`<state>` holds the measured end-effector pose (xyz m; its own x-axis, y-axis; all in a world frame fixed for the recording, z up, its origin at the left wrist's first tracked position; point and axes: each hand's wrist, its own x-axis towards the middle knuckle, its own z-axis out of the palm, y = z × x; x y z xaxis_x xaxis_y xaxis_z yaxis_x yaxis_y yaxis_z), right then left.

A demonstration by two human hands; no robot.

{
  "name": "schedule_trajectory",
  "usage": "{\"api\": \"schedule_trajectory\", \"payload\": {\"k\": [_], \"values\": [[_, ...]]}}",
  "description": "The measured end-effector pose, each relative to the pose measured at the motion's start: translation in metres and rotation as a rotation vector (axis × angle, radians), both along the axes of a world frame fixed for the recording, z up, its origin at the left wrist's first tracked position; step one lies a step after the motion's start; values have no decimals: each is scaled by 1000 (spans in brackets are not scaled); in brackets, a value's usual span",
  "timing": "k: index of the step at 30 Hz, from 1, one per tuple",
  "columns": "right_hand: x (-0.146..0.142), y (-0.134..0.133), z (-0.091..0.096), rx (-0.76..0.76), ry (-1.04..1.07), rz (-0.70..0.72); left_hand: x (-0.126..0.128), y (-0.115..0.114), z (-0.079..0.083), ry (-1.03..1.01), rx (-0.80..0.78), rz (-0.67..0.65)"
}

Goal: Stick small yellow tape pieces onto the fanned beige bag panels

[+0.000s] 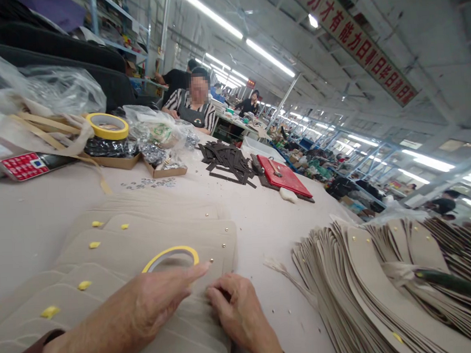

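Note:
My left hand (pixel 159 299) is closed around a roll of yellow tape (pixel 180 250), whose upper rim shows above the fingers. The palm and some fingertips are hidden. Beside it, my right hand (pixel 240 308) is curled with thumb and fingers pinched near the right edge of the beige panels; what is between them, if anything, is hidden. Under both hands, overlapping beige panels (pixel 152 236) are spread in layers. Small bits of yellow tape (pixel 84 285) stick to their left part, and small metal studs (pixel 224 245) show along the right edge.
At right lies a thick fanned stack of beige strips (pixel 343 276). Further back are dark strips (pixel 230 163), a red board (pixel 285 176) with a hammer (pixel 275 168), boxed metal parts (pixel 167 167) and another yellow tape roll (pixel 107 126). A co-worker (pixel 194 102) sits across the table.

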<state>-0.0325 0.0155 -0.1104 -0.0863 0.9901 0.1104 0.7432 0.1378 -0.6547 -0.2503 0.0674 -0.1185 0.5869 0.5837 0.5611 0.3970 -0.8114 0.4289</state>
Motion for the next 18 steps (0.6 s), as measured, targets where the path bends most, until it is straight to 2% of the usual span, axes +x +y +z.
{"api": "schedule_trajectory", "payload": {"k": [2, 4, 9, 11, 14, 16, 18], "values": [[-4, -1, 7, 106, 152, 17, 3, -3, 1, 20, 26, -52], [-10, -1, 14, 220, 229, 86, 5, -5, -4, 49, -14, -52], [-20, 1, 20, 427, 128, 206, 8, -5, -21, 72, -81, -35], [-20, 2, 17, 485, 86, 235, 10, -5, -16, 80, -106, -71], [-21, 4, 11, 588, 21, 254, 14, -5, 0, 86, -181, -126], [-22, 5, 7, 651, -25, 224, 16, -5, 9, 93, -221, -138], [-23, 7, 3, 694, -64, 174, 17, -5, 11, 109, -194, -117]]}}
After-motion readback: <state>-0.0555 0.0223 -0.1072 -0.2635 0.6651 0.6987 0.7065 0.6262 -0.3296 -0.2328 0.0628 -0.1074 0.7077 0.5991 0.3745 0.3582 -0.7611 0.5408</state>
